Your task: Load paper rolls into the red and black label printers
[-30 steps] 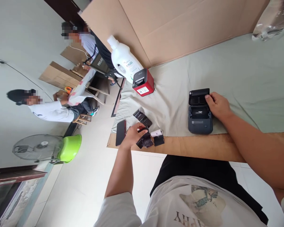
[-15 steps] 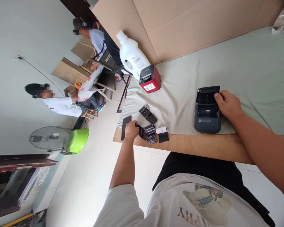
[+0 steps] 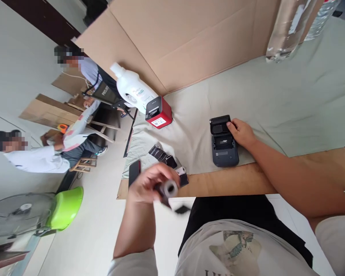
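My left hand is closed around a small paper roll, raised above the table's front edge. The core end faces the camera, and a blurred dark strip hangs from it. My right hand grips the raised lid of a dark portable label printer, thumb on the lid's edge. The printer's paper bay stands uncovered. Below and left of it lie several loose black-printed rolls, partly hidden behind my left hand. A dark phone-like slab lies beside that hand.
A red and black boxy device stands behind the rolls, against a white jug. Cardboard walls the table's back, with a clear plastic bottle at right. Two people sit at left, near a green tub and a fan.
My left hand has picked up a paper roll from the table and moved it up towards me. My right hand stays on the printer lid. The camera view has shifted.
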Demonstrator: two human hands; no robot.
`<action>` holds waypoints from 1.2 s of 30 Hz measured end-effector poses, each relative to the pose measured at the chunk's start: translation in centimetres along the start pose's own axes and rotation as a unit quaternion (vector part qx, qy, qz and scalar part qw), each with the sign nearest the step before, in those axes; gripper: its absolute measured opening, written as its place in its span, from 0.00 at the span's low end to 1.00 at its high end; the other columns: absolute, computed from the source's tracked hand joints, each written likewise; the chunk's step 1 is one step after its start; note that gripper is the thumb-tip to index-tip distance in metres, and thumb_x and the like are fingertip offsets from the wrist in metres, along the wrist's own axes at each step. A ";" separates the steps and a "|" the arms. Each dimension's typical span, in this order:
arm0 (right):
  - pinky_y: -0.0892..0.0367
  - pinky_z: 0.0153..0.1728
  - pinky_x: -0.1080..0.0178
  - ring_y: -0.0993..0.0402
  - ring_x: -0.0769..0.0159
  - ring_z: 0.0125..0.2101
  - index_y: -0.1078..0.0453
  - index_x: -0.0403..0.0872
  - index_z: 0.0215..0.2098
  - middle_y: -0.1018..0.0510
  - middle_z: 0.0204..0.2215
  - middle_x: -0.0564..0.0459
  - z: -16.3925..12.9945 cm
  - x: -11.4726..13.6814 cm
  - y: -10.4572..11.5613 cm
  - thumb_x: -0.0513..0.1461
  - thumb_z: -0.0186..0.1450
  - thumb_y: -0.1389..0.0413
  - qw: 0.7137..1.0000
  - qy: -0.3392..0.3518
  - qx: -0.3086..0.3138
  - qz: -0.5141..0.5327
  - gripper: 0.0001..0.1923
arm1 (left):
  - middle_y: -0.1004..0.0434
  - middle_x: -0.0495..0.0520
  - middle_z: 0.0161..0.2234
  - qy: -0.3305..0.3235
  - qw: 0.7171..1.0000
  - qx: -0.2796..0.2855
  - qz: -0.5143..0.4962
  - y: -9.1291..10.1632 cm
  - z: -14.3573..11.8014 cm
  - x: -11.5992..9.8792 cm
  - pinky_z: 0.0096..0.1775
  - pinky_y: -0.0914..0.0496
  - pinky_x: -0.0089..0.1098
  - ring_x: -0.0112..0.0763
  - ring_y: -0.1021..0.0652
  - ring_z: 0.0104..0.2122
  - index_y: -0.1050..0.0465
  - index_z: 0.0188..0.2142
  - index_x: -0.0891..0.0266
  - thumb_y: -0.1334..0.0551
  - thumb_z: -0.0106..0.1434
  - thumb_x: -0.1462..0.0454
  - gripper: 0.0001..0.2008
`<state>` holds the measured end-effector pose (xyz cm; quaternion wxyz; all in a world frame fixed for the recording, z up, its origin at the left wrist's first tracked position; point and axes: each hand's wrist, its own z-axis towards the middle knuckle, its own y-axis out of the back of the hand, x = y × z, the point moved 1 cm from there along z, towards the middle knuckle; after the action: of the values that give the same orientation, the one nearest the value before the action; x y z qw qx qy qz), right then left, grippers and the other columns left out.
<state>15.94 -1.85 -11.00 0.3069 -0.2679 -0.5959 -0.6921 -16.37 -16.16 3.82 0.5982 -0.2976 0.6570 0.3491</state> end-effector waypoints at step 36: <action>0.37 0.39 0.58 0.28 0.55 0.39 0.30 0.47 0.40 0.22 0.35 0.44 -0.1 0.4 0.0 0.50 0.72 0.58 1.000 -0.006 0.023 0.002 0.20 | 0.25 0.51 0.36 -0.159 0.902 -0.190 0.353 -7.8 17.6 8.9 0.42 0.28 0.34 0.32 0.23 0.39 0.32 0.31 0.60 0.28 0.56 0.68 0.12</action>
<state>15.67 -2.00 -10.66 0.3111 -0.2663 -0.6130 -0.6757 -0.80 -6.10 -6.57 0.4644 -0.0948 0.5367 0.6980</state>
